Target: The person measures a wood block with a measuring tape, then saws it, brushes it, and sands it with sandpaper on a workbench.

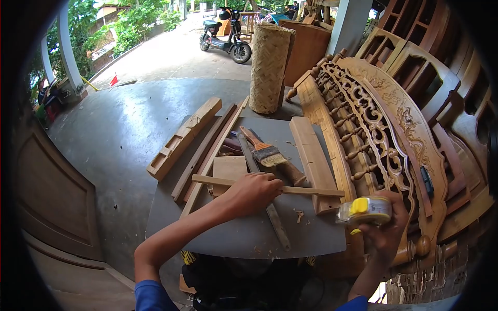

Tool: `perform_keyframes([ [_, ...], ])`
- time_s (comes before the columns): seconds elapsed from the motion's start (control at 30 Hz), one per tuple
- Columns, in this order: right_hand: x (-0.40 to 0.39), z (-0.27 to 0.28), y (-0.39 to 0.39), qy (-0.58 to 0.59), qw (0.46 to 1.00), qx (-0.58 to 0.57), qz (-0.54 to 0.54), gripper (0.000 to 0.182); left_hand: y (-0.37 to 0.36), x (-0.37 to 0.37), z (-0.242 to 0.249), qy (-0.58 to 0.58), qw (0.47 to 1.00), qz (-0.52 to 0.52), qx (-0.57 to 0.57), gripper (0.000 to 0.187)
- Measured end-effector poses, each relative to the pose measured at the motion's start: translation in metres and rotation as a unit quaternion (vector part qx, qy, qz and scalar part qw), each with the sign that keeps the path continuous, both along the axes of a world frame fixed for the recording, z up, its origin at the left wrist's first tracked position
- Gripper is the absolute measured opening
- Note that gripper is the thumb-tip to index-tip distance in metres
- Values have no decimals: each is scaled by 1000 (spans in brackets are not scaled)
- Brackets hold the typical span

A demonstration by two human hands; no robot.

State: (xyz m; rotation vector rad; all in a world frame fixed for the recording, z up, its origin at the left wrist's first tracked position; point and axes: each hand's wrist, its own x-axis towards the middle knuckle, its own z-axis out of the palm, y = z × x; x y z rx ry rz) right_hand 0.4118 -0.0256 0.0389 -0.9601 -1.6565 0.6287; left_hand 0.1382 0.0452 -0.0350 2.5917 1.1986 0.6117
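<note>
My left hand (254, 193) is closed around a thin wooden strip (314, 191), which lies crosswise above the grey table (233, 241). In my right hand (391, 228) is a yellow and clear tape measure (369, 210), raised at the table's right edge. Just past my left hand lie a paintbrush (267, 154) with an orange handle and a long flat metal bar (278, 228), partly hidden under the hand. A small wooden block (230, 168) sits behind the strip. The strip's right end reaches over a thick wooden beam (316, 160).
Left on the table are a notched wooden beam (187, 135) and long wooden slats (205, 153). A carved wooden panel (384, 98) leans along the right. Behind the table stands a rolled woven mat (268, 70); farther back, a scooter (226, 39). Wooden panels (54, 176) stand at left.
</note>
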Motion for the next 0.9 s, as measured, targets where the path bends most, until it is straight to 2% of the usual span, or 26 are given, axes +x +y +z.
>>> perform_keyframes([
  [0.07,8,-5,2,28,999,11,-29,64,-5,-7,3,-7,999,24,22,19],
  [0.17,19,-9,3,60,995,-6,-82,68,-16,-31,36,-47,995,84,29,16],
  [0.2,20,-7,3,67,993,-17,-93,68,-16,-44,40,-86,987,114,72,14],
  [0.23,20,-7,3,74,991,-28,-106,69,-14,-60,50,-67,983,164,56,13],
  [0.33,8,-6,19,61,994,8,-88,69,-6,-117,65,-141,945,282,89,15],
  [0.37,2,-9,24,56,995,27,-75,62,8,-142,58,-132,924,337,119,17],
  [0.4,-4,-10,29,60,996,-11,-57,58,24,-174,48,-105,918,360,131,19],
  [0.5,-15,-19,47,58,994,-93,-11,46,53,-238,18,-75,871,483,46,27],
  [0.57,-17,-36,71,30,993,-115,4,36,65,-263,-4,-93,863,496,6,31],
  [0.67,-5,-75,116,57,969,-239,38,26,68,-259,-22,-105,863,493,-41,31],
  [0.77,-1,-85,130,137,948,-286,29,23,81,-259,-39,-163,862,465,-117,35],
  [0.8,0,-83,131,102,957,-271,32,24,81,-257,-40,-188,858,454,-149,36],
  [0.9,-2,-80,127,23,967,-250,33,25,76,-250,-32,-152,844,484,-174,41],
])
